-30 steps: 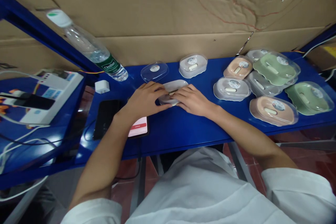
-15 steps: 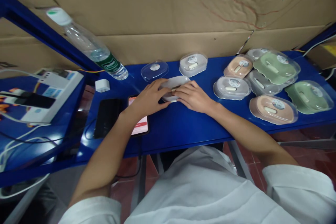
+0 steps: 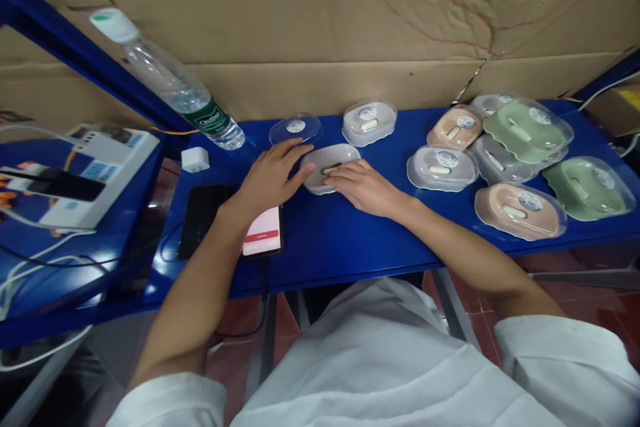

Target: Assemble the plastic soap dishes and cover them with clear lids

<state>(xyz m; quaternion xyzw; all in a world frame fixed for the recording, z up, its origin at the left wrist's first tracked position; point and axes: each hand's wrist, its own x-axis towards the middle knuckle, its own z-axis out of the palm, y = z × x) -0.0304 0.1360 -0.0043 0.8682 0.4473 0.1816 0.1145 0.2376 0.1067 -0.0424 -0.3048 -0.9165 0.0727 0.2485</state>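
A shallow oval grey dish [image 3: 320, 180], which looks like a soap dish, lies on the blue table in front of me. Its middle has a small slot with a dark edge. Over its right side, my right hand [image 3: 367, 188] is closed, fingers together and fingertips at the slot; the thumb is mostly hidden. My left hand [image 3: 270, 177] hovers just left of the dish, fingers apart and holding nothing. Behind its fingertips lies a clear lid [image 3: 296, 130] with a round sticker. A covered grey soap dish [image 3: 369, 123] stands behind the open one.
At the right are several lidded dishes, among them a green dish [image 3: 527, 130] on top of others and a peach dish [image 3: 520, 210]. Left stand a water bottle [image 3: 200, 107], a white charger [image 3: 195, 160], a black phone [image 3: 203, 220], a lit phone [image 3: 263, 233] and a power strip [image 3: 100, 180].
My left hand has come off the grey dish and moved left and slightly up, its fingers spreading. My right hand has stayed on the dish, its fingers still at the slot.
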